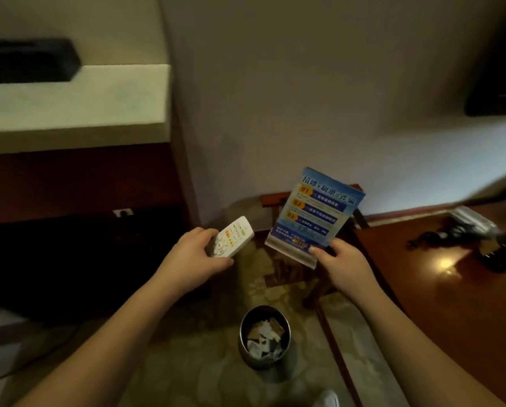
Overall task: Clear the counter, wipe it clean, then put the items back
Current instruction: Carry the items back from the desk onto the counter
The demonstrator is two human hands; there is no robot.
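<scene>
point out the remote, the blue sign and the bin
remote (231, 240), head view, on its button face
blue sign (316, 212), head view, middle of its printed front
bin (243, 346), head view, on its metal wall at the left

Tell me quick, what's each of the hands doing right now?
Left hand: closed around a white rectangular remote control.
Right hand: closed on the bottom edge of a blue printed sign card.

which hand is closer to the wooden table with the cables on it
Right. The right hand, holding the blue sign, is just beside the wooden table; the left hand, holding the remote, is farther off.
</scene>
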